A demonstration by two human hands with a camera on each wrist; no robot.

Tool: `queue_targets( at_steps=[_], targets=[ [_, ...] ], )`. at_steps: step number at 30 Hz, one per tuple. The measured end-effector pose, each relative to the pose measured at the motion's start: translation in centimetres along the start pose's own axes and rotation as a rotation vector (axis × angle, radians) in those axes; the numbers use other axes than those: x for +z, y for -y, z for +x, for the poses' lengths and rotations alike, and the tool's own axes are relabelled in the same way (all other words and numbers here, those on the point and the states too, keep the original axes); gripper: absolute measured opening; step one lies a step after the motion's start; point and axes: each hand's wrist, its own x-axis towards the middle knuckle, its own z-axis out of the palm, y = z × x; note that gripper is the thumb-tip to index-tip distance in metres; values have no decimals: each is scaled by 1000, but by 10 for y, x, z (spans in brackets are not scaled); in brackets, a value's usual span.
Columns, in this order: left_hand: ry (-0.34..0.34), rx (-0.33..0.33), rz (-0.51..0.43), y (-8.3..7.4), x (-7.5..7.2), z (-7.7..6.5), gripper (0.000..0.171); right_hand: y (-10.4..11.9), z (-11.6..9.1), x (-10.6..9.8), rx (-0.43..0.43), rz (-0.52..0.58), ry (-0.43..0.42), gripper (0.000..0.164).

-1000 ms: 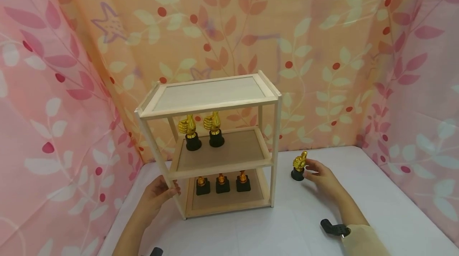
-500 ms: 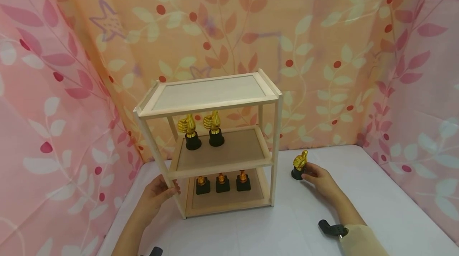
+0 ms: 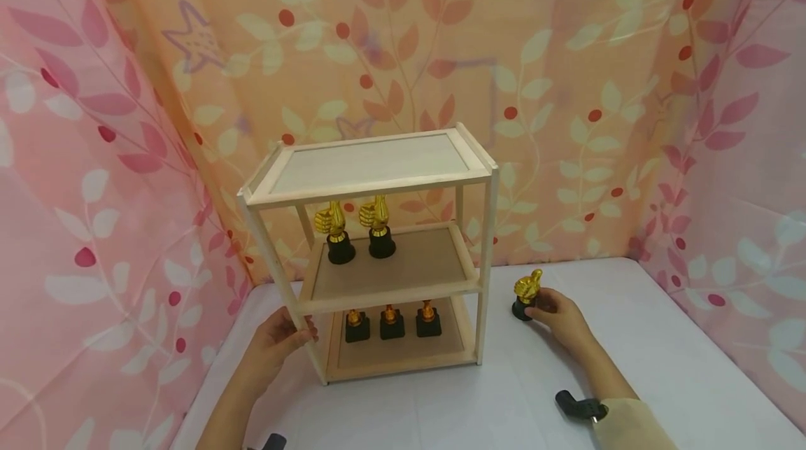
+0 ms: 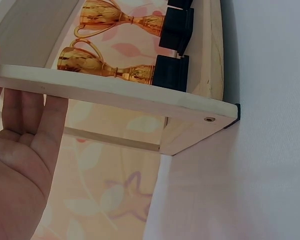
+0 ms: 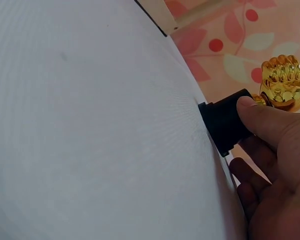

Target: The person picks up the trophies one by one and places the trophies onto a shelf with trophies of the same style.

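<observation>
My left hand (image 3: 269, 350) grips the left front post of a three-tier wooden shelf (image 3: 392, 289), fingers behind it and thumb in front. To the shelf's right, my right hand (image 3: 563, 319) pinches a gold thumbs-up trophy (image 3: 526, 289) by its black base (image 5: 227, 120), thumb on the near side. The trophy leans a little; the base is at the tabletop, and I cannot tell if it is fully off it. Two similar thumbs-up trophies (image 3: 380, 231) stand on the middle tier. Three gold cup trophies (image 4: 115, 67) with black square bases stand on the bottom tier, their tops partly hidden in the head view.
A white-covered table (image 3: 434, 408) carries the shelf. Patterned curtains (image 3: 567, 86) close in the back and both sides. The shelf's top tier (image 3: 371, 163) overhangs the thumbs-up trophies, and its right front post (image 3: 486, 268) stands between them and my right hand.
My right fingers have closed in on the trophy's base, and the trophy has turned and tilted slightly. My left hand keeps its hold on the post.
</observation>
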Motion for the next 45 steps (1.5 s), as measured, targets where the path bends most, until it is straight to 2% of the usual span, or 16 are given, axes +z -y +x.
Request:
queue_targets(
  at_steps=[9,16,19,28,33,39,45],
  targets=[
    [-4,-32,-6,0,0,-2,28,-2,0,3,19,-40,-7,61],
    [3,-18,1,2,-1,-3,27,-1,0,1,3,-45,-25,58],
    [2,-11,-1,2,-1,-2,23,4,-1,-1,3,-38,-46,60],
    [-3,-17,-16,0,1,0,28,17,-1,-12,27,-14,-113,63],
    [-12,-21,-9,-2,2,1,24,25,-1,-19,7,-36,-148,62],
    [-13,-21,-10,-3,2,0,29,37,-3,-26,-22,-48,-173,60],
    [-11,-12,-22,-2,2,-1,27,56,-8,-35,-61,-58,-197,57]
  ],
)
